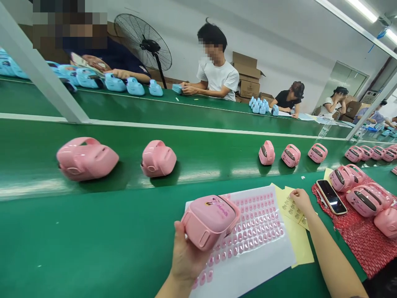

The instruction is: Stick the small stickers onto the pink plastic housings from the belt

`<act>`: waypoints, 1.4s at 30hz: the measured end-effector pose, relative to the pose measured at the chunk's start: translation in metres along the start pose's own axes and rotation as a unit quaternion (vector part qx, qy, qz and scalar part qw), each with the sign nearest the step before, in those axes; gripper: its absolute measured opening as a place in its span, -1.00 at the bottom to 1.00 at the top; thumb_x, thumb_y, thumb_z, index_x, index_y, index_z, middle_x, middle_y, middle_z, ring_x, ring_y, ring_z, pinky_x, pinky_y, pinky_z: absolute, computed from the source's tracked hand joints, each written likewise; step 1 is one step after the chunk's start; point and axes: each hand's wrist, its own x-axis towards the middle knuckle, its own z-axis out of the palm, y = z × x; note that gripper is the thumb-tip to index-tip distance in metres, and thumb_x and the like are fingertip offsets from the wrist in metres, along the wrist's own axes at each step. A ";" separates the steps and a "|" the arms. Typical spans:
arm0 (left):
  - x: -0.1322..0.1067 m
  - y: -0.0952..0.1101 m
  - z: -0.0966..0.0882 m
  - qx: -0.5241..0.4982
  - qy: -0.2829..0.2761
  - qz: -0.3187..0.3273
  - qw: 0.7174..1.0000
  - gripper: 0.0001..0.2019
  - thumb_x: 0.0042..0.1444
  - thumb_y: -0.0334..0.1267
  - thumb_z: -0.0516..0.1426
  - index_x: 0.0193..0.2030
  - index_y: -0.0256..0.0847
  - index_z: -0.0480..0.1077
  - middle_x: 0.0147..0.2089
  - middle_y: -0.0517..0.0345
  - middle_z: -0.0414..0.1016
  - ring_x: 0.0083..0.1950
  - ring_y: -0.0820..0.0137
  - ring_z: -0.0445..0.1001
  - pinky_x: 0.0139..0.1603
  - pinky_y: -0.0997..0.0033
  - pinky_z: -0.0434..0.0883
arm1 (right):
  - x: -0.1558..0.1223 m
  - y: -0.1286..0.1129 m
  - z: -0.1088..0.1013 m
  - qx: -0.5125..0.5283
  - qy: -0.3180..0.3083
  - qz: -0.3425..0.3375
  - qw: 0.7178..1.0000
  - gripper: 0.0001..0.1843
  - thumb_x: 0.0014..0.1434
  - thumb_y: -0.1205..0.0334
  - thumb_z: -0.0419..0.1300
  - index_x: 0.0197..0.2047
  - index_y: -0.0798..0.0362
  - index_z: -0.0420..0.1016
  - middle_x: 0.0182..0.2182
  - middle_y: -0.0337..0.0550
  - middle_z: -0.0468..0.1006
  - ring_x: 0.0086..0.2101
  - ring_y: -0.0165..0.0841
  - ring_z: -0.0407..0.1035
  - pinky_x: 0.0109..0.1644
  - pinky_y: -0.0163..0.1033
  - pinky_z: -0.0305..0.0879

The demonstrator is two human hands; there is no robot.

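My left hand (pixel 189 256) is wrapped round a pink plastic case with a carrying handle (pixel 207 219), tilted so that a panel with a small printed picture and lettering faces up. Below it lies a white sheet of pink oval stickers (pixel 257 223), partly covered by the case and hand. My right hand (pixel 302 201) pinches at the upper edge of a yellow label sheet (pixel 291 209) with dark print. Whether a single label is between the fingertips is too small to tell. More yellow paper (pixel 299 248) lies under that sheet.
Pink cases (pixel 88 159) stand along the green conveyor belt (pixel 211 161) ahead. At right, a phone (pixel 331 196) and several pink cases (pixel 369 198) rest on red bubble wrap (pixel 356 236). A white post (pixel 40 62) rises at left. Across the line, people sit with blue cases (pixel 114 82).
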 end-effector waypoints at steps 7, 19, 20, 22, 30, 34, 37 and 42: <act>-0.003 0.001 0.004 -0.017 0.004 -0.008 1.000 -0.36 -0.06 0.06 0.14 0.19 -0.03 0.18 0.04 -0.03 0.46 0.03 -0.02 0.40 -0.16 -0.08 0.42 | -0.006 -0.001 0.010 0.005 0.033 -0.018 0.999 -0.90 -0.14 0.30 0.05 -0.64 0.03 0.25 -0.46 -0.17 0.35 -0.41 -0.34 0.30 -0.32 -0.27 0.21; -0.002 0.002 0.005 -0.012 -0.014 -0.015 1.000 -0.42 -0.01 0.06 0.11 0.16 -0.03 0.22 -0.07 0.00 0.54 -0.07 0.06 0.47 -0.18 -0.04 0.44 | -0.004 0.005 0.007 0.056 0.018 -0.007 0.998 -0.89 -0.15 0.20 0.08 -0.61 0.04 0.32 -0.59 -0.23 0.37 -0.54 -0.37 0.27 -0.46 -0.30 0.18; -0.002 0.002 0.004 -0.009 -0.016 -0.016 1.000 -0.42 -0.02 0.06 0.11 0.16 -0.03 0.23 -0.08 0.01 0.54 -0.07 0.06 0.47 -0.18 -0.04 0.44 | -0.003 0.005 0.008 0.054 0.027 -0.006 0.998 -0.89 -0.16 0.21 0.08 -0.62 0.04 0.32 -0.56 -0.21 0.38 -0.51 -0.36 0.28 -0.44 -0.29 0.19; -0.003 0.002 0.006 -0.004 -0.014 -0.015 1.000 -0.41 -0.04 0.09 0.12 0.14 -0.04 0.25 -0.08 0.02 0.55 -0.06 0.07 0.47 -0.16 -0.03 0.44 | -0.003 0.002 0.011 0.053 0.043 -0.007 0.998 -0.89 -0.16 0.23 0.08 -0.64 0.04 0.30 -0.50 -0.18 0.38 -0.47 -0.35 0.28 -0.39 -0.28 0.20; -0.006 0.001 0.023 0.031 0.040 0.021 0.999 -0.30 -0.27 0.16 0.23 0.06 -0.04 0.33 -0.13 0.09 0.57 0.04 0.06 0.40 -0.11 0.11 0.45 | -0.008 0.000 0.005 0.083 -0.003 -0.006 0.997 -0.88 -0.23 0.27 0.11 -0.71 0.04 0.26 -0.65 -0.27 0.31 -0.57 -0.40 0.24 -0.47 -0.30 0.17; -0.006 -0.001 0.023 0.038 0.052 0.031 0.997 -0.35 -0.27 0.15 0.24 0.01 -0.05 0.37 -0.12 0.12 0.56 0.07 0.08 0.36 -0.11 0.18 0.46 | -0.009 0.000 0.002 0.098 -0.004 0.000 0.995 -0.86 -0.18 0.18 0.08 -0.66 0.03 0.28 -0.65 -0.27 0.32 -0.60 -0.41 0.22 -0.51 -0.31 0.15; -0.004 -0.001 0.020 0.037 0.052 0.028 0.998 -0.34 -0.25 0.14 0.24 0.03 -0.05 0.35 -0.12 0.14 0.55 0.07 0.12 0.37 -0.15 0.28 0.47 | -0.009 -0.002 0.006 0.085 0.020 0.008 0.996 -0.86 -0.18 0.16 0.07 -0.65 0.04 0.30 -0.60 -0.21 0.36 -0.55 -0.37 0.25 -0.47 -0.28 0.16; -0.004 -0.001 0.018 0.039 0.048 0.036 0.997 -0.37 -0.18 0.13 0.20 0.05 -0.07 0.32 -0.10 0.09 0.54 0.03 0.13 0.40 -0.16 0.28 0.47 | -0.007 -0.004 0.014 0.061 0.058 0.009 0.996 -0.88 -0.22 0.21 0.06 -0.68 0.04 0.30 -0.50 -0.15 0.40 -0.46 -0.33 0.29 -0.42 -0.28 0.17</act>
